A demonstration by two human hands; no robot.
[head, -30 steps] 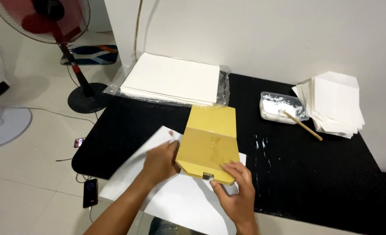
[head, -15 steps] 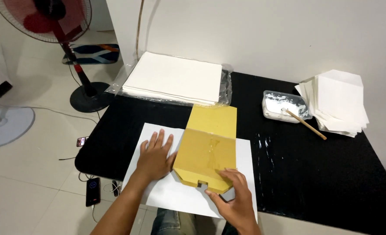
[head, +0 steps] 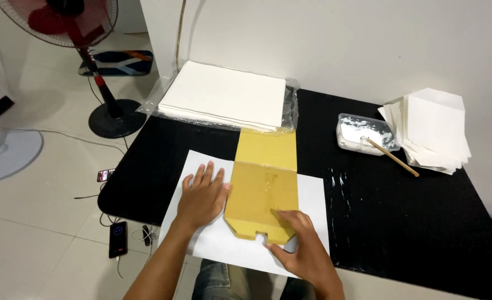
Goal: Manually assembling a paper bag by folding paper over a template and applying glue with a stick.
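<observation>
At lower centre I see my left hand (head: 202,195), fingers spread, flat on the white paper sheet (head: 212,244) beside the yellow cardboard template (head: 264,186), while my right hand (head: 300,244) presses the template's lower edge with fingers together.

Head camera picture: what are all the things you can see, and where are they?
table: one, black, fills the middle and right.
yellow card template: one, mustard yellow, flat on the white sheet.
white sheet: one, white, at the table's near edge.
paper stack: one, white, in clear wrap at the table's far left.
glue tray: one, clear with white paste, far right, with a stick in it.
stick: one, wooden.
folded paper pile: one, white, beside the tray.
fan: one, red and black, on the floor.
phones: two, dark, on the floor.
left hand: flat on the white sheet by the template's left edge.
right hand: on the template's lower right corner.
</observation>
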